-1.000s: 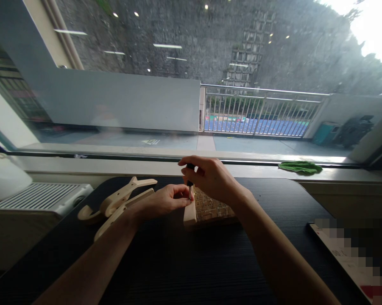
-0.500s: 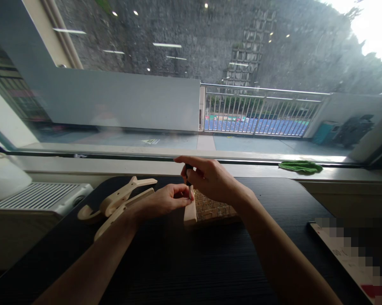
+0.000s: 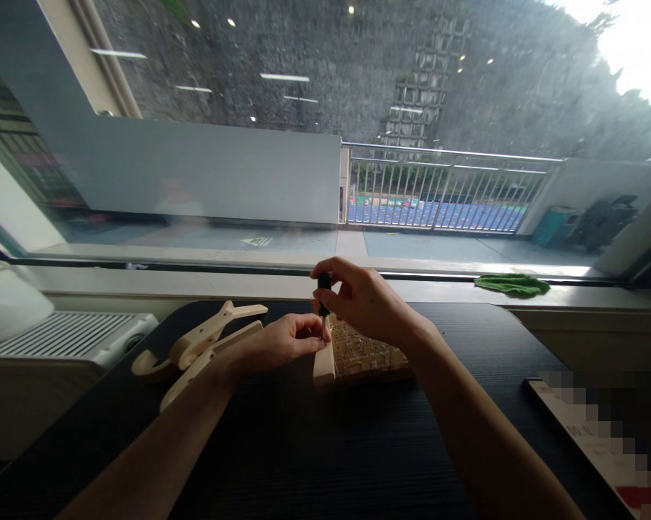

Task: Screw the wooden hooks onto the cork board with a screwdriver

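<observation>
Across the upper half of the view stretches a big window point(image 3: 282, 43), with a metal railing point(image 3: 444, 191) visible outside through the glass. Below it a dark table point(image 3: 303, 455) with rounded far corners fills most of the lower half, its far edge near a pale sill point(image 3: 113, 282). To the left is a white slatted radiator point(image 3: 76, 336), and beside its slats a rounded white object point(image 3: 11, 296), cut off by the frame. At the lower right lies a pale flat item point(image 3: 579, 433), partly blurred out by pixelation. Several pale wooden pieces point(image 3: 206, 336), one of them hooked, lie close together on the left side of the table. Near the middle of the tabletop lies a brown block point(image 3: 365, 354) with a gridded surface, partly hidden by the right hand point(image 3: 365, 300), which is grasping a tool. The left hand point(image 3: 282, 339) rests its fingertips at the tool's foot; whether they pinch anything I cannot tell. A crumpled green cloth point(image 3: 512, 284) lies on the sill at right. Along the block's left side runs a pale wooden strip point(image 3: 324, 368). Smallest is that tool, a black-handled screwdriver point(image 3: 324, 283), upright over the strip, shaft down.
</observation>
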The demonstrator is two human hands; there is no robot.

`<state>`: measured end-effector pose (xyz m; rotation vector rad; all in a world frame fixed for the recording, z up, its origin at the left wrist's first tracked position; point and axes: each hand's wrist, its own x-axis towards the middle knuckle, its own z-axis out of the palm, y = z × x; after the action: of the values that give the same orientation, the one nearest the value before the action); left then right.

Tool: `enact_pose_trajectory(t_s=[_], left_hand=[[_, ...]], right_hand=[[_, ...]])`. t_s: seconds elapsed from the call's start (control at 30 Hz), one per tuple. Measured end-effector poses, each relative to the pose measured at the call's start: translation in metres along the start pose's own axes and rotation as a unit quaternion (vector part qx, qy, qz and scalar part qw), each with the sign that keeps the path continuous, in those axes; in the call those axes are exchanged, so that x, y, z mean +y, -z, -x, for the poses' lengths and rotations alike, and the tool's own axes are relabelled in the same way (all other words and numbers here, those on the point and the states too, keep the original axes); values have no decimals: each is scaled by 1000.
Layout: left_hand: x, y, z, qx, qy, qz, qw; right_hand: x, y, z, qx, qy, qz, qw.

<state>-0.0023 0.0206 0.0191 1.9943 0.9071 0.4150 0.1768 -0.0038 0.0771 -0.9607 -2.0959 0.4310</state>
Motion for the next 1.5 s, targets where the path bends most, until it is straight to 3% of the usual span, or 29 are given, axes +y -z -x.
enact_pose_trajectory(t_s=[0.87, 1.5], left_hand=[[-2, -2, 1, 19, -9, 42, 999], [-1, 6, -7, -4, 29, -67, 997]], right_hand=[[6, -2, 2, -19, -35, -17, 999], [9, 0, 2, -5, -38, 6, 999]])
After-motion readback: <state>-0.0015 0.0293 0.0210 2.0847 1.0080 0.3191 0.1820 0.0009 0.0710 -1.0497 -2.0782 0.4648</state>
